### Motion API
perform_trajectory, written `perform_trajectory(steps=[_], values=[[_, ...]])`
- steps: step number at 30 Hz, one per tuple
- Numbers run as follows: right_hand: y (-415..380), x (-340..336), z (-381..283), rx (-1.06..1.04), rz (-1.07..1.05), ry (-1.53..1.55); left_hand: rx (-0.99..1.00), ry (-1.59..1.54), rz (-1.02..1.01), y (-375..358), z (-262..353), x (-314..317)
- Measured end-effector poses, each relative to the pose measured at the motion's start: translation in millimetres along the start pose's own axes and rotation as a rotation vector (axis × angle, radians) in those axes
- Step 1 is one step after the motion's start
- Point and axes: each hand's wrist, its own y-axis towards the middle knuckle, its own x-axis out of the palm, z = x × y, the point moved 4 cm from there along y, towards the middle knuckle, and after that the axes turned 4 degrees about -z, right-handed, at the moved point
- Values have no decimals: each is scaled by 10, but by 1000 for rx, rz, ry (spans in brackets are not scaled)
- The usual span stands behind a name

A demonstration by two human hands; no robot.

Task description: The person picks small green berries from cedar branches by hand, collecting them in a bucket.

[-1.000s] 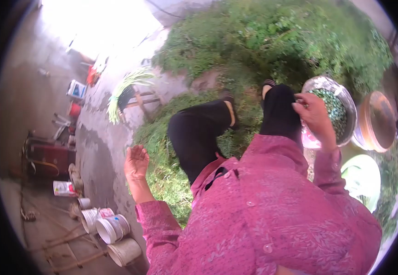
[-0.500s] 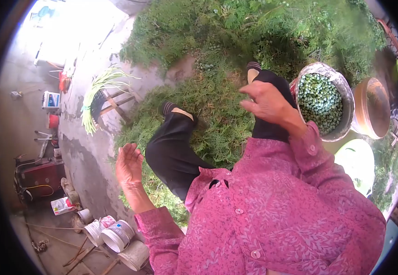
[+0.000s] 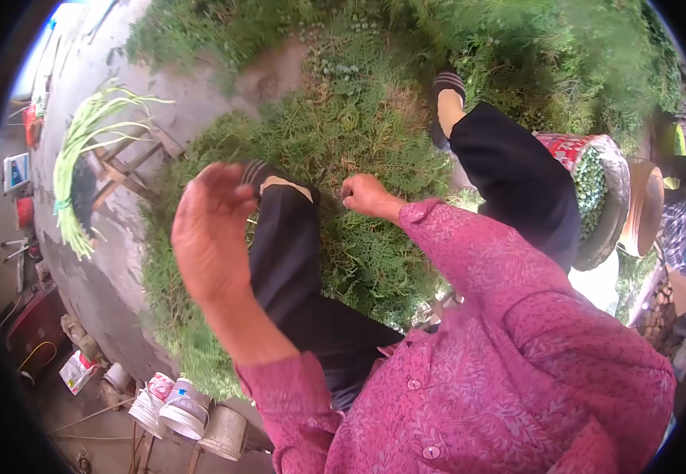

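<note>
My left hand (image 3: 215,233) is raised beside my left knee, its fingers loosely bent and apart, with nothing seen in it. Some motion blur softens its fingertips. My right hand (image 3: 365,195) is over the cut evergreen sprigs (image 3: 366,261) between my legs, fingers curled in. Whether it grips a sprig cannot be made out. To the right of my right leg stands a red and white bucket (image 3: 615,189) holding many small green cones or berries (image 3: 590,192), partly hidden by my knee.
Large heaps of evergreen branches (image 3: 548,55) lie ahead. At left a small wooden stool (image 3: 125,162) carries a bundle of long green stalks (image 3: 74,170). Several white buckets (image 3: 223,433) lie at lower left. A round tan container (image 3: 641,209) stands beyond the bucket.
My right hand has moved from beside the bucket leftward to above the sprigs, and its fingers have curled. My left hand has risen closer to the camera. The view has shifted right.
</note>
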Motion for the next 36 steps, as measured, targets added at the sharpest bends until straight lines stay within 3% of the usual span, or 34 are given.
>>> perform_trajectory(steps=[1,3,5,7,8,10,15,18,20,21,23,24,25,27,28,30,33,36], values=[[78,97,88,22,-31,-27,-86,-81,48,39,-17,-121],[212,295,228,62,-80,-48,-12,-318,-122,9,88,-149],[351,471,334,95,-116,-59,-16,-321,-159,-37,188,-308],[462,629,372,-76,-231,-397,-13,-333,-203,-18,224,-383],[489,674,418,-66,-253,-388,4,-317,-138,-17,216,-421],[516,696,408,-110,-246,-673,17,-307,-98,7,212,-433],[610,766,483,-135,-300,-740,19,-345,-156,5,237,-448],[644,730,514,-159,-327,-650,9,-365,-187,4,235,-411],[636,659,625,104,-207,-87,18,-365,-193,-10,226,-392],[576,547,562,100,-198,-104,30,-378,-199,-21,225,-388],[340,332,478,445,-265,447,10,-348,-211,-41,211,-384],[253,248,492,510,-225,466,23,-355,-214,-47,211,-367],[201,202,574,502,-220,456,4,-370,-230,-54,196,-333],[125,14,847,401,208,402,-7,-386,-244,-65,178,-322],[108,-10,986,398,208,396,-8,-376,-271,-72,160,-316],[109,-154,1105,300,337,101,-15,-368,-297,-86,140,-307],[242,-159,1118,317,158,-105,-15,-361,-258,-70,141,-305],[349,-111,1039,267,127,-332,-13,-369,-269,-39,141,-280]])
